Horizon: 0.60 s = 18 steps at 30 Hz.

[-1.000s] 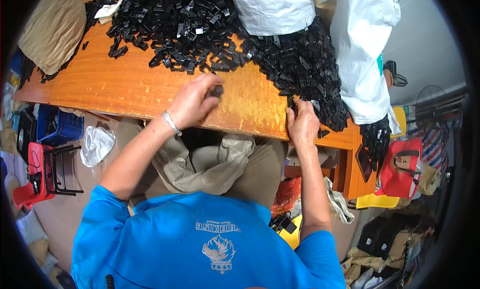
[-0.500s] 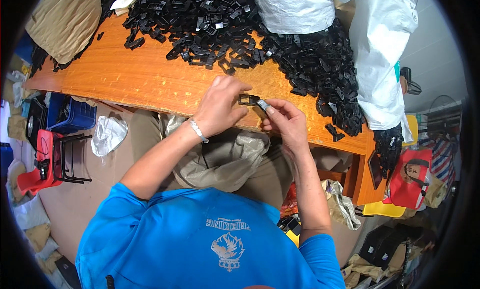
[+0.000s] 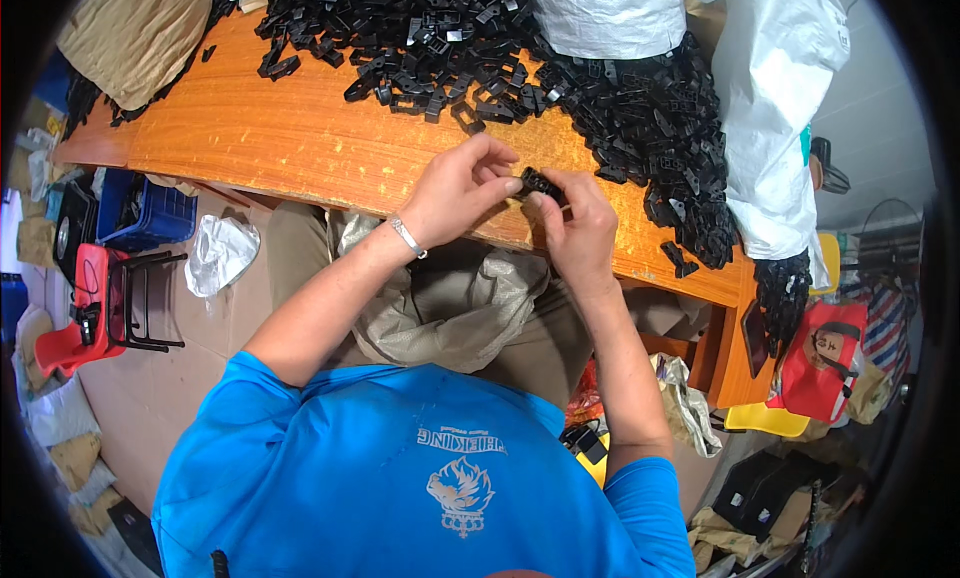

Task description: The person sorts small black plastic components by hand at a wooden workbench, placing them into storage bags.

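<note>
A small black plastic part (image 3: 540, 185) is held over the near edge of the orange wooden table (image 3: 270, 138). My right hand (image 3: 582, 223) pinches it between thumb and fingers. From the other side, the thumb tip of my left hand (image 3: 460, 186) meets the part's left end, while the left fingers stay apart above it. Whether the part is one piece or two fitted together is hard to tell, as the fingers cover some of it. Beyond my hands lies a big heap of similar black plastic parts (image 3: 400, 38).
A second heap (image 3: 670, 148) runs along the table's right side, beside white sacks (image 3: 770, 108). Brown paper (image 3: 135, 38) covers the far left corner. A grey sack (image 3: 450, 318) rests over my lap. A red chair (image 3: 95, 298) and blue crate (image 3: 155, 213) stand left.
Half a second ago black plastic showed between both hands, with a shiny grey face at the right thumb. Now the part is turned, darker and more compact, gripped by the right fingers.
</note>
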Available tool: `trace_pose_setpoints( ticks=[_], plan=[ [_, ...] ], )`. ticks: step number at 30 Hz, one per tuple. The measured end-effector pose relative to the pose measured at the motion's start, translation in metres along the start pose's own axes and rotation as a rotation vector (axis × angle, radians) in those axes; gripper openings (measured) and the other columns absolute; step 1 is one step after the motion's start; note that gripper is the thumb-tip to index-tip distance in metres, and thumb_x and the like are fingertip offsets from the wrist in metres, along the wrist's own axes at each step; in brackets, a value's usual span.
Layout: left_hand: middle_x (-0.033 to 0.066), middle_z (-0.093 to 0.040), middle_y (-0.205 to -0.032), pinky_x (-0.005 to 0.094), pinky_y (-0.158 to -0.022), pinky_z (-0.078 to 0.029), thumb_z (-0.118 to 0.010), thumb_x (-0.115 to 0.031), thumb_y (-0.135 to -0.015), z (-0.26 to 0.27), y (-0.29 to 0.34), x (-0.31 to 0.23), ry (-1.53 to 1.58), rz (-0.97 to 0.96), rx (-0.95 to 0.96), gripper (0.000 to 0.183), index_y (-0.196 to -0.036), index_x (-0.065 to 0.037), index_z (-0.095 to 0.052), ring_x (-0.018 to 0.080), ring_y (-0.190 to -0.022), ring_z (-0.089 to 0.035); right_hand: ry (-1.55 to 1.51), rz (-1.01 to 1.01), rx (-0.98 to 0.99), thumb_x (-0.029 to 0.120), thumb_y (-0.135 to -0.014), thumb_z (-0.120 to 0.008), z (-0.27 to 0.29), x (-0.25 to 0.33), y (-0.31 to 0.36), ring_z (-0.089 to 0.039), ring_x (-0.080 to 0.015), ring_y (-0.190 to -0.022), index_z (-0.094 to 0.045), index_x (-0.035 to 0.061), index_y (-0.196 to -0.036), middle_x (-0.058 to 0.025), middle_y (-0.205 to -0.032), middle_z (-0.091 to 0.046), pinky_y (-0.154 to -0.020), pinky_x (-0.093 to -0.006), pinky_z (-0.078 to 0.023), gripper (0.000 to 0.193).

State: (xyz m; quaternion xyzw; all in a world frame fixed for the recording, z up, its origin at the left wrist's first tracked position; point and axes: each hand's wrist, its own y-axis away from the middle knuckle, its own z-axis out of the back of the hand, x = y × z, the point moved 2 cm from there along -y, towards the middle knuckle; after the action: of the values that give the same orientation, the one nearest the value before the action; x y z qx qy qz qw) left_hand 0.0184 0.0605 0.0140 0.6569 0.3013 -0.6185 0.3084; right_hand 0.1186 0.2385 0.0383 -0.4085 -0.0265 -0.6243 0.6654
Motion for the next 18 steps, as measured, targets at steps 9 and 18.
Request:
trace_pose_setpoints(
  ticks=[9, 18],
  plan=[
    [0.0149, -0.064, -0.098, 0.0468, -0.086, -0.052, -0.089, -0.011, -0.081, 0.002, -0.003, 0.011, -0.84, -0.406, -0.132, 0.037, -0.112, -0.003, -0.073, 0.039, -0.1, -0.064, 0.035, -0.017, 0.144, 0.008, -0.087, -0.085, -0.015, -0.008, -0.011, -0.073, -0.037, -0.091, -0.078, 0.0057, -0.115, -0.0146, -0.104, -0.07, -0.077, -0.0452, -0.059, 0.028],
    [0.0155, -0.066, -0.104, 0.0481, -0.092, -0.053, -0.086, -0.012, -0.084, 0.007, -0.011, 0.008, -0.868, -0.387, -0.029, 0.029, -0.11, -0.003, -0.075, 0.0386, -0.106, -0.064, 0.045, 0.01, 0.224, 0.007, -0.085, -0.086, -0.012, -0.001, -0.019, -0.072, -0.0351, -0.088, -0.08, 0.0044, -0.114, -0.0146, -0.101, -0.069, -0.076, -0.0431, -0.059, 0.03]
  ],
)
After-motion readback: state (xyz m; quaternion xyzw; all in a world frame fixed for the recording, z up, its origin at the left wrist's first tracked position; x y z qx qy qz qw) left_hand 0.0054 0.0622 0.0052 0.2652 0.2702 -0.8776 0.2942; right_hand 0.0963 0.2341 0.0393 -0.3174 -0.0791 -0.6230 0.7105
